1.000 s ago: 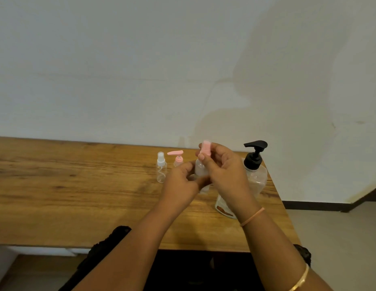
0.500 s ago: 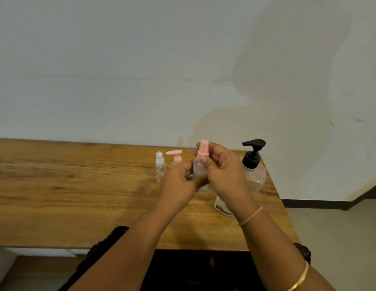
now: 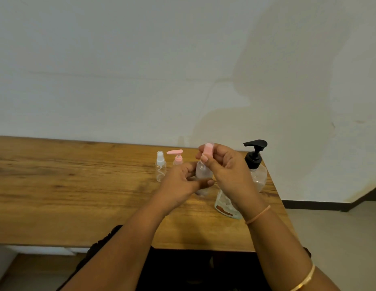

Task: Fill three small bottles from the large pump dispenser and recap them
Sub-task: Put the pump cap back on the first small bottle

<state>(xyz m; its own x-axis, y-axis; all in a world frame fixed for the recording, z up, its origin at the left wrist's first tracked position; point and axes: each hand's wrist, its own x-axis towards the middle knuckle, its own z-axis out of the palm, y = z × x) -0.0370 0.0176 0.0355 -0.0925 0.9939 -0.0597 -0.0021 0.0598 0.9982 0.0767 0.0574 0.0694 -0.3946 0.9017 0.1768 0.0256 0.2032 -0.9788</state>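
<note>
- The left grip (image 3: 180, 182) grasps the clear small bottle (image 3: 202, 175) round its body, upright over the surface (image 3: 78, 185), right of centre.
- The right grip (image 3: 229, 171) pinches the pink cap (image 3: 208, 149) on top of that bottle.
- The large pump dispenser (image 3: 256, 175) stands just right, partly hidden by the right grip.
- A spray bottle (image 3: 160, 169) and a pink-pump bottle (image 3: 178, 158) stand side by side to the left, slightly farther.

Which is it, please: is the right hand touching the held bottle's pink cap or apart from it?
Touching. The head view shows the right hand pinching the pink cap atop the held bottle.
</note>
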